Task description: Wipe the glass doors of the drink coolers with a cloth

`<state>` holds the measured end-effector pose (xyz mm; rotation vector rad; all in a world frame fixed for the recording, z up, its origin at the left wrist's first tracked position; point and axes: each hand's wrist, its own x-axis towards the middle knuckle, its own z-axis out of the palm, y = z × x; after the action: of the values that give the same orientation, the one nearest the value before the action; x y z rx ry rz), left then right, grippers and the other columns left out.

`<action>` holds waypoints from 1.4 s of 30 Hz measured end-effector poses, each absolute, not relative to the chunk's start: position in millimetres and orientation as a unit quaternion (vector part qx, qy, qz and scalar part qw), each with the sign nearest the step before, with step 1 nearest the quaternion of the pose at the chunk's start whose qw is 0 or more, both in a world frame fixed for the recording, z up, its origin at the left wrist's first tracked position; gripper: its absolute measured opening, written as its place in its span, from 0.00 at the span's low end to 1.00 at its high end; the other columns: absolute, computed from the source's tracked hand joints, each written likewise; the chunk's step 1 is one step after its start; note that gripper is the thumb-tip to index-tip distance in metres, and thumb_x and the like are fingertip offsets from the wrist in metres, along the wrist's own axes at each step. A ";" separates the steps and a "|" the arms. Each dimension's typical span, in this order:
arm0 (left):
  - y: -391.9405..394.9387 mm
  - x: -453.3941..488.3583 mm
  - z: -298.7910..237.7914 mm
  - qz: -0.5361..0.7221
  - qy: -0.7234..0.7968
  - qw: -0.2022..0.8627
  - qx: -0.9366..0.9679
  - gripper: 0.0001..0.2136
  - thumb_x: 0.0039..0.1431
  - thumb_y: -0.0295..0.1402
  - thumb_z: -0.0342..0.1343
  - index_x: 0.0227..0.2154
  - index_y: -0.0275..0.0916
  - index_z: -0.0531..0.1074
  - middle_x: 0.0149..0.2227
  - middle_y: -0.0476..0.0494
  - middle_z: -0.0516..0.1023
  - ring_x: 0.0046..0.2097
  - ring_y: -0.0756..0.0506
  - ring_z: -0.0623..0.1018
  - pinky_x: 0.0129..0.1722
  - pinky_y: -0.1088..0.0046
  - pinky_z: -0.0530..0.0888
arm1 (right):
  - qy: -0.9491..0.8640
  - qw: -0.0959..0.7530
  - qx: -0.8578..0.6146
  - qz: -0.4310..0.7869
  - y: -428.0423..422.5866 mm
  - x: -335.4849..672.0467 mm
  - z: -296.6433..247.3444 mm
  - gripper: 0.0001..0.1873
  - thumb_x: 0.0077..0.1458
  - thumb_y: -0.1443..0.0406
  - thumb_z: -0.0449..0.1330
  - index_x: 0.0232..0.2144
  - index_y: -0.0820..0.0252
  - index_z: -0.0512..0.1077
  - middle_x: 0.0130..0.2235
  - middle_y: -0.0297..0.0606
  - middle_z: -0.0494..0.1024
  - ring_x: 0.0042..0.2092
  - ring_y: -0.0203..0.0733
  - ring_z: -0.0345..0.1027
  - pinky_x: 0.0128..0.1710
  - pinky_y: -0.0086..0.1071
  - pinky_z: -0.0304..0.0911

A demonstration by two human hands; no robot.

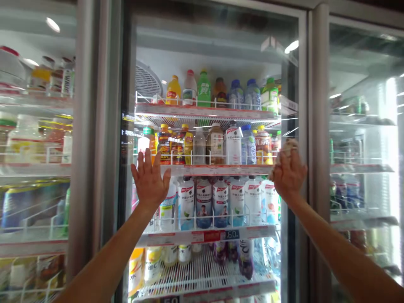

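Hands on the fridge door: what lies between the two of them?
In the head view, only bare door glass spans from the left hand to the right hand, which presses a cloth. Behind the glass stand white-labelled bottles.

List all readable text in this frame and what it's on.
"60": blue price tag on the shelf strip under the white bottles.
"50": dark tag on the lowest strip, cut by the frame edge.
Too blurred to read: Chinese print on the bottle labels.
No text on the cloth in the right hand.
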<state>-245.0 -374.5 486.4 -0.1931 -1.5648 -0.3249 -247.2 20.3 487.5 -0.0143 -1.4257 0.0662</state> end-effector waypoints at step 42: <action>-383.4 -241.1 404.9 -0.047 -0.680 0.713 -0.164 0.29 0.60 0.36 0.47 0.63 0.43 0.43 0.66 0.41 0.44 0.66 0.41 0.45 0.63 0.56 0.46 | -0.681 0.730 0.034 0.050 -40.4 -230.1 350.5 0.23 0.56 0.64 0.51 0.54 0.59 0.64 0.61 0.54 0.56 0.60 0.57 0.53 0.55 0.58 0.47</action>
<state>-241.1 -383.4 404.9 -0.3627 -1.5064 -0.1046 -230.1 -40.4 350.5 0.0755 -1.5003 0.1102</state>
